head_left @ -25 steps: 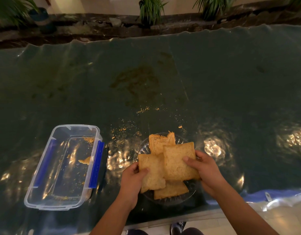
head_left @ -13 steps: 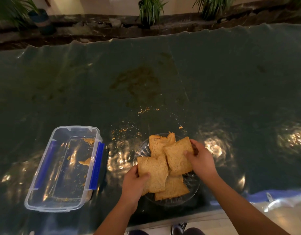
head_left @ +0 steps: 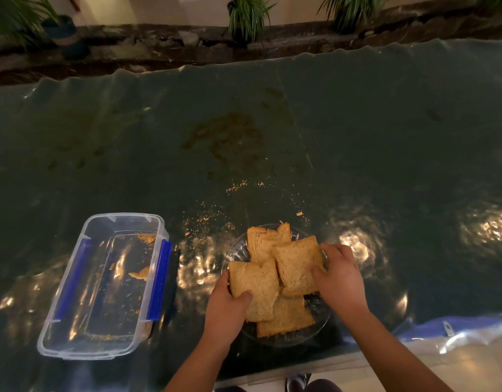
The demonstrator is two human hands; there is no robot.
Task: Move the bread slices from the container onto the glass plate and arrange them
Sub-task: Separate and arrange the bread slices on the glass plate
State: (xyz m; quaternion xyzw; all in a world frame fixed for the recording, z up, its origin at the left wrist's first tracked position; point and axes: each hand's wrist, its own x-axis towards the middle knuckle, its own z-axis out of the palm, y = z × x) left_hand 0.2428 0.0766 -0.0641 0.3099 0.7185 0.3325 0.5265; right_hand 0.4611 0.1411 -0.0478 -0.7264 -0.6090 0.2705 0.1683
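Note:
Several tan bread slices lie overlapping on the round glass plate [head_left: 315,332] near the table's front edge. My left hand [head_left: 225,312] grips the near-left slice [head_left: 258,284] by its left edge, thumb on top. With fingers curled over its right edge, my right hand [head_left: 339,274] holds the right slice [head_left: 296,264]. A torn slice [head_left: 265,239] sits at the back of the plate and another [head_left: 286,315] at the front, partly covered. To the left stands the clear plastic container [head_left: 74,343] with blue clips, holding only crumbs and small bread scraps.
The table is covered with a dark shiny plastic sheet [head_left: 357,151], stained in the middle, with crumbs scattered behind the plate. Potted plants [head_left: 248,15] line a ledge beyond the far edge. The table's front edge runs just below the plate.
The right slice has shifted a little further back and left on the plate with my right hand. My left hand has pushed its slice slightly inward.

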